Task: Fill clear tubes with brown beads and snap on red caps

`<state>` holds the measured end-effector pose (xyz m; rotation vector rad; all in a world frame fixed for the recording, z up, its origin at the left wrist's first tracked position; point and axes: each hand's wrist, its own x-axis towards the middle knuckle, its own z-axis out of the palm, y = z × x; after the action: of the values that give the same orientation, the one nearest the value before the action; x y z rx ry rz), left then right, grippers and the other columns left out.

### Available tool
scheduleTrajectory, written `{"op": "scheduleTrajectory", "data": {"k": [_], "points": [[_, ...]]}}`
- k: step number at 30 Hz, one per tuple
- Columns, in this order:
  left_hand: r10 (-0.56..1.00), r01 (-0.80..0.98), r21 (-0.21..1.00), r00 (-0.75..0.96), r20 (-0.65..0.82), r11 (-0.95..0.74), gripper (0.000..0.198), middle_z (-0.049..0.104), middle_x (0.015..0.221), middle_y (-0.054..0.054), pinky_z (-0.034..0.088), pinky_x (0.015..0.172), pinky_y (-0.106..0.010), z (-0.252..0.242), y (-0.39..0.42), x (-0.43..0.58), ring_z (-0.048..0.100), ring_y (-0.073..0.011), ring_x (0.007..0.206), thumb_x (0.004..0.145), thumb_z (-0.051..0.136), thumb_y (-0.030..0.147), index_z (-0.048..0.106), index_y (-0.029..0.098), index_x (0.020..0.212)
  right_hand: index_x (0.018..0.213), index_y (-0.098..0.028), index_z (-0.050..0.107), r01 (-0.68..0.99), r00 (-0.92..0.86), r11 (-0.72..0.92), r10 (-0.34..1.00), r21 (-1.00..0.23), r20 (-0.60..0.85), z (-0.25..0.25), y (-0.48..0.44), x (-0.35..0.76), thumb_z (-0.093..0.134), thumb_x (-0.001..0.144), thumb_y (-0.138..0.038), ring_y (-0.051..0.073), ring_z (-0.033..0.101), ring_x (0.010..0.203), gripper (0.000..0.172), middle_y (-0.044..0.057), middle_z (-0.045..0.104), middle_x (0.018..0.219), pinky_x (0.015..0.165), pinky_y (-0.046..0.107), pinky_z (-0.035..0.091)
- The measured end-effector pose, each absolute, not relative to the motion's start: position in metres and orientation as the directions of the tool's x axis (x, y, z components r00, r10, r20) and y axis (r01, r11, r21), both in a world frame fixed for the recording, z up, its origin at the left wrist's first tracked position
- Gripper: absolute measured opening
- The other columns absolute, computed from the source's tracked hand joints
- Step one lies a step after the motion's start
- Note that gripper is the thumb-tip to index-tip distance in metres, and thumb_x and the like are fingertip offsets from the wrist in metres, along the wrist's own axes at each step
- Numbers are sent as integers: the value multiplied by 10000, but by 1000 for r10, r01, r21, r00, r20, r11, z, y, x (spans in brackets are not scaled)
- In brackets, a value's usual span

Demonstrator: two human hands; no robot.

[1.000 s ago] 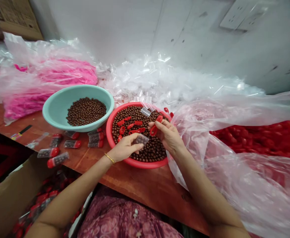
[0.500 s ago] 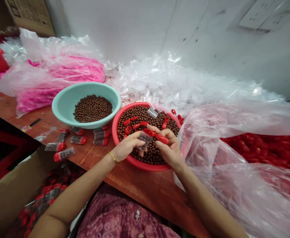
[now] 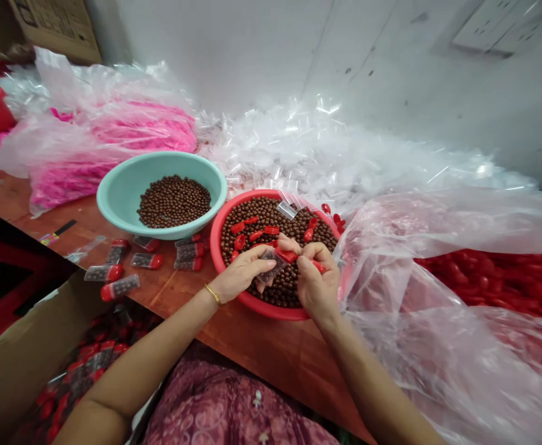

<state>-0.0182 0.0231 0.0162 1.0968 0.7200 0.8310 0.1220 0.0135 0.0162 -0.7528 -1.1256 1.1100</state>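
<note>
Above the red basin (image 3: pixel 215 247) of brown balls (image 3: pixel 284 292), my left hand (image 3: pixel 240 272) is closed round a clear plastic tube (image 3: pixel 273 267) with dark balls inside. A red cap (image 3: pixel 287 254) sits at the tube's right end. My right hand (image 3: pixel 319 278) pinches the red cap from the right, its fingers covering most of the cap's lid. Loose red caps (image 3: pixel 271 230) and one clear tube piece (image 3: pixel 287 210) lie on the balls behind my hands.
A teal basin (image 3: pixel 108 191) of balls stands to the left. Filled red-capped tubes (image 3: pixel 146 261) lie before it, above a cardboard box (image 3: pixel 15 364) of more. Clear tubes (image 3: pixel 293 148) pile along the wall. Bags of pink pieces (image 3: pixel 145 127) and red caps (image 3: pixel 488 278) flank them.
My right hand has turned inward and its fingers have come closer to the tube's end. The cap's lid, plainly visible before, is now mostly behind the fingers. My left hand stays nearly still.
</note>
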Motion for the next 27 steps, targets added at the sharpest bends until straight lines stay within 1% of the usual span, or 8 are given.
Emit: {"op": "scheduleTrajectory", "data": {"k": [2,4,9,13,16,18,23,27], "points": [[853,-232,949,517,-67,215,364,481,573,65,379,420,-167,16,23,-19,438,-46,445,753,572,445,517,141,946,674,-216,442,-319,38,322,944,-891,327,18,12,122,619,781,-278,190,600,1068,216,-4,725,850,1058,441,322],[864,-235,952,500,-55,197,431,463,569,69,371,412,-163,16,24,-18,430,-41,442,741,591,486,527,136,985,661,-213,428,-350,47,286,956,-892,288,19,12,119,619,769,-233,192,626,1019,221,-8,725,836,1008,433,385],[901,-241,955,430,-57,175,483,449,589,69,368,403,-153,14,26,-15,413,-31,446,701,638,497,549,134,1007,681,-207,440,-312,90,258,966,-914,242,20,8,111,636,736,-145,155,630,998,212,-4,704,972,915,340,473],[911,-233,962,410,-37,144,441,443,594,66,375,421,-148,12,26,-14,415,-32,461,725,622,468,551,145,1017,805,-215,571,-77,73,301,952,-951,296,22,6,121,628,768,-204,135,638,940,70,0,690,990,856,285,503],[916,-143,984,399,-40,106,374,462,618,55,362,428,-150,12,25,-14,433,-42,485,748,602,436,552,146,978,939,-223,653,207,-69,309,951,-928,302,26,7,137,608,796,-257,144,652,823,154,0,699,911,770,276,526],[919,-76,994,392,-47,83,348,487,642,45,365,456,-159,13,24,-15,447,-49,515,742,609,412,557,142,954,944,-227,679,321,-154,337,941,-885,302,29,8,145,591,813,-279,155,654,796,165,3,705,893,746,285,532],[942,62,998,337,-16,-5,343,570,741,15,425,648,-212,10,23,-13,497,-89,668,598,710,256,586,119,888,1035,-233,668,412,-194,491,870,-767,453,24,8,142,514,862,-252,155,637,821,231,35,692,915,748,289,523],[936,196,979,352,-13,-60,200,509,657,40,384,575,-204,5,23,-14,439,-82,607,614,608,178,581,114,802,1129,-227,621,470,-204,559,822,-684,532,16,4,133,477,881,-204,137,611,745,288,43,659,840,682,267,510]]}}
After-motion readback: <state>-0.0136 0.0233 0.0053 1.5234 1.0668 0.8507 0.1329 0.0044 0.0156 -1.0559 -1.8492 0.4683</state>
